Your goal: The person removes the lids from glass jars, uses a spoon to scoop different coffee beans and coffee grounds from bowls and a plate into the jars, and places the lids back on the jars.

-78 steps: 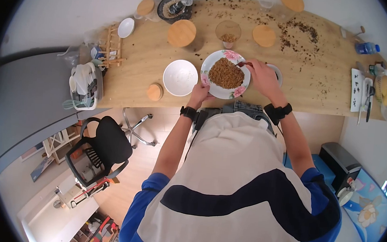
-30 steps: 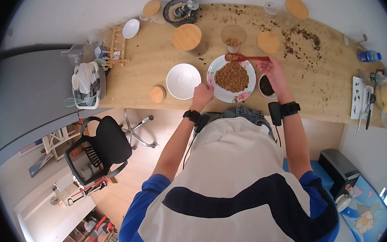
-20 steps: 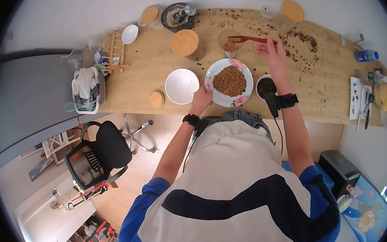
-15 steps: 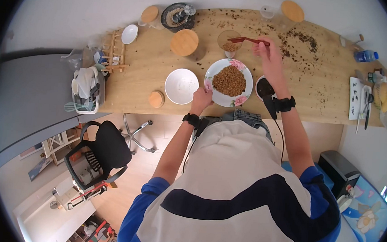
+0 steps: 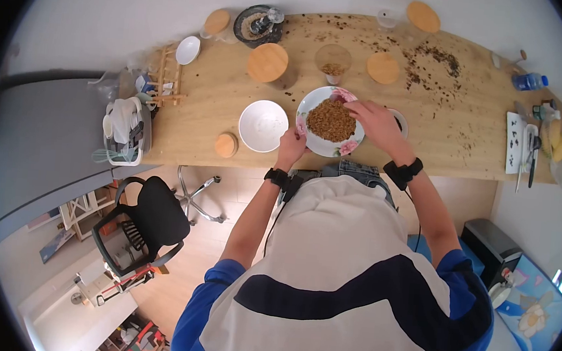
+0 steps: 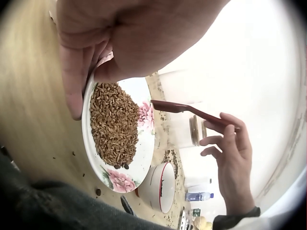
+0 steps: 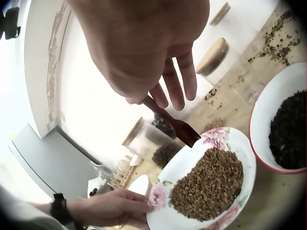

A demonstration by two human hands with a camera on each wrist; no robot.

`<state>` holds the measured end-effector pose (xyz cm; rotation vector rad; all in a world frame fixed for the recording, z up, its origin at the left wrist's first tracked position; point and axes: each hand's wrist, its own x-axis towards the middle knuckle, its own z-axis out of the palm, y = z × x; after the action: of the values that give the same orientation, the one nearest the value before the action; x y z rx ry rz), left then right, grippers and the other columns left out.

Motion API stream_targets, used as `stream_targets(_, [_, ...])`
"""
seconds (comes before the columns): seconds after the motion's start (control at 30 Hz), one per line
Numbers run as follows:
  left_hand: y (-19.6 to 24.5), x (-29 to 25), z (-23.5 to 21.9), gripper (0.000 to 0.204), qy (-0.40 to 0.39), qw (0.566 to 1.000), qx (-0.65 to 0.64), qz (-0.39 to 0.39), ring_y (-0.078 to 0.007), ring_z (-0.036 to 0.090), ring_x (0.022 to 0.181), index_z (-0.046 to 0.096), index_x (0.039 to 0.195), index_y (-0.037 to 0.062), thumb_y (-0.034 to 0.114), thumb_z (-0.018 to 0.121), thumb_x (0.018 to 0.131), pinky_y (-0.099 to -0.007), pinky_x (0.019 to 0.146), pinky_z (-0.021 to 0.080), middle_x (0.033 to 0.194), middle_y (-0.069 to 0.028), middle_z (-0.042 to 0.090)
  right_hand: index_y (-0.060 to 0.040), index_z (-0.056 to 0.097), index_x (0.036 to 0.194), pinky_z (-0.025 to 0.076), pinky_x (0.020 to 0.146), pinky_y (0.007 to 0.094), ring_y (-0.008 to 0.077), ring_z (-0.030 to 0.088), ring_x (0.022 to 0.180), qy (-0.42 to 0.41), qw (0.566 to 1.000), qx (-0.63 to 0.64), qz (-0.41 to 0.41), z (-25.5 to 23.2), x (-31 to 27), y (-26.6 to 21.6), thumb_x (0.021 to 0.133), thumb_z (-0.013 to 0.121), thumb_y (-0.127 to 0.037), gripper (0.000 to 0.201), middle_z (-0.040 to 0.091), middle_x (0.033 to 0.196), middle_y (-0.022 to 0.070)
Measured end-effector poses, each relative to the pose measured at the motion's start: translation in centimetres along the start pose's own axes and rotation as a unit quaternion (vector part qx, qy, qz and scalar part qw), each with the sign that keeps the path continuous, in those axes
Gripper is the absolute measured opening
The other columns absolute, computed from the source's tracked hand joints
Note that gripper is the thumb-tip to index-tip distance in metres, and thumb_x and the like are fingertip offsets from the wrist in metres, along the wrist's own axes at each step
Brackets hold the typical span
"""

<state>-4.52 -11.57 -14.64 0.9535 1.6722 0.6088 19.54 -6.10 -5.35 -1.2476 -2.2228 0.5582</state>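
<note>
A floral plate [image 5: 329, 147] holds a heap of brown grains [image 5: 331, 121]; it looks tilted in the left wrist view. My left hand [image 5: 292, 148] grips the plate's left rim, thumb on top and fingers beneath, as the left wrist view shows [image 6: 129, 38]. Above the plate's far right side, my right hand [image 5: 379, 125] holds a dark red wooden spoon [image 6: 170, 106] by its handle. In the right wrist view the spoon's head [image 7: 184, 132] hangs over the flowered rim, with no grains visible on it. A clear cup [image 5: 333, 61] with some grains stands behind the plate.
An empty white bowl [image 5: 263, 126] stands left of the plate. A red-rimmed bowl of dark bits [image 7: 274, 93] is on the right, partly under my arm. Lidded jars [image 5: 268, 63], a dark mortar [image 5: 258, 26] and scattered dark crumbs [image 5: 435, 67] lie farther back.
From above the clear cup, my right hand has come back toward me with the spoon, over the plate. Grains seen on the spoon earlier are gone. My left hand stays at the plate's rim.
</note>
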Motion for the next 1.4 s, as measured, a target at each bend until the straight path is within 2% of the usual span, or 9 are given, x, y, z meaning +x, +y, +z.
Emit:
stream_targets(0.17, [0.9, -0.4, -0.2, 0.019, -0.002, 1.000, -0.030, -0.002, -0.0278, 0.066, 0.068, 0.055, 0.092, -0.0104, 0.006, 0.050, 0.083, -0.0341, 0.055, 0.057, 0.082, -0.0203, 0.064, -0.0088, 0.056, 0.099, 0.047, 0.066, 0.0362, 0.0271, 0.057, 0.079, -0.016, 0.999, -0.022, -0.037, 1.7, -0.8, 0.7, 0.083, 0.056, -0.016, 0.019, 0.061, 0.084, 0.0095])
stream_targets(0.27, [1.1, -0.9, -0.2, 0.020, 0.017, 0.997, 0.064, 0.029, -0.0273, 0.066, 0.067, 0.055, 0.093, -0.0107, 0.007, 0.051, 0.084, -0.0338, 0.055, 0.058, 0.082, -0.0199, 0.064, -0.0086, 0.056, 0.098, 0.047, 0.065, 0.0363, 0.0266, 0.058, 0.077, -0.040, 0.999, -0.016, 0.009, 1.1, -1.1, 0.3, 0.083, 0.056, -0.017, 0.018, 0.061, 0.083, 0.0094])
stream_targets(0.47, [2.5, -1.5, -0.3, 0.019, 0.010, 0.999, -0.032, 0.014, -0.0272, 0.066, 0.067, 0.055, 0.090, -0.0118, 0.006, 0.052, 0.083, -0.0341, 0.054, 0.057, 0.079, -0.0206, 0.063, -0.0087, 0.056, 0.098, 0.047, 0.063, 0.0367, 0.0276, 0.058, 0.074, -0.022, 1.000, -0.018, 0.005, 0.4, -0.5, 0.7, 0.085, 0.054, -0.019, 0.016, 0.060, 0.081, 0.0098])
stream_targets(0.67, [3.7, -1.9, -0.9, 0.020, 0.007, 0.997, 0.061, 0.036, -0.0252, 0.067, 0.064, 0.055, 0.090, -0.0106, 0.008, 0.051, 0.084, -0.0309, 0.054, 0.055, 0.078, -0.0187, 0.065, -0.0062, 0.054, 0.093, 0.046, 0.061, 0.0384, 0.0297, 0.058, 0.073, -0.002, 0.995, -0.041, 0.095, 0.5, -0.8, 1.9, 0.088, 0.051, -0.022, 0.017, 0.060, 0.078, 0.0128])
stream_targets(0.87, [4.0, -1.9, -1.1, 0.020, 0.008, 0.998, 0.052, 0.038, -0.0252, 0.067, 0.062, 0.056, 0.091, -0.0105, 0.008, 0.051, 0.084, -0.0303, 0.054, 0.055, 0.077, -0.0187, 0.065, 0.0012, 0.052, 0.088, 0.047, 0.057, 0.0366, 0.0295, 0.060, 0.064, -0.023, 0.978, 0.060, 0.196, 2.7, -1.1, 4.2, 0.088, 0.050, -0.022, 0.023, 0.062, 0.075, 0.0172])
stream_targets(0.93, [4.0, -1.8, -1.0, 0.020, 0.007, 0.997, 0.058, 0.050, -0.0253, 0.067, 0.062, 0.056, 0.091, -0.0109, 0.007, 0.050, 0.084, -0.0301, 0.053, 0.055, 0.077, -0.0188, 0.065, 0.0035, 0.052, 0.089, 0.049, 0.057, 0.0328, 0.0225, 0.063, 0.063, -0.082, 0.901, 0.239, 0.352, 2.9, -0.9, 4.4, 0.090, 0.047, -0.021, 0.025, 0.063, 0.075, 0.0162])
stream_targets(0.97, [4.2, -1.9, -0.9, 0.020, 0.007, 0.997, 0.058, 0.049, -0.0253, 0.067, 0.062, 0.056, 0.091, -0.0109, 0.007, 0.050, 0.084, -0.0301, 0.053, 0.055, 0.077, -0.0188, 0.065, 0.0035, 0.052, 0.089, 0.049, 0.057, 0.0328, 0.0225, 0.063, 0.063, -0.082, 0.901, 0.240, 0.352, 3.3, -0.8, 4.7, 0.090, 0.047, -0.021, 0.025, 0.063, 0.075, 0.0162])
stream_targets(1.03, [4.7, -2.1, -0.9, 0.020, 0.007, 0.999, 0.036, 0.041, -0.0252, 0.067, 0.062, 0.056, 0.091, -0.0115, 0.007, 0.050, 0.084, -0.0297, 0.052, 0.054, 0.077, -0.0191, 0.065, 0.0051, 0.052, 0.093, 0.051, 0.059, 0.0297, 0.0174, 0.063, 0.067, -0.096, 0.827, 0.351, 0.430, 4.1, -0.8, 5.2, 0.092, 0.044, -0.021, 0.027, 0.063, 0.076, 0.0143])
stream_targets(1.4, [5.0, -2.2, -0.7, 0.021, 0.013, 0.997, 0.065, 0.044, -0.0252, 0.066, 0.060, 0.057, 0.091, -0.0111, 0.007, 0.049, 0.083, -0.0294, 0.052, 0.053, 0.075, -0.0188, 0.065, 0.0040, 0.049, 0.100, 0.052, 0.075, 0.0292, 0.0208, 0.062, 0.084, -0.066, 0.642, 0.610, 0.460, 6.7, -0.7, 5.7, 0.095, 0.041, -0.021, 0.027, 0.060, 0.092, 0.0152])
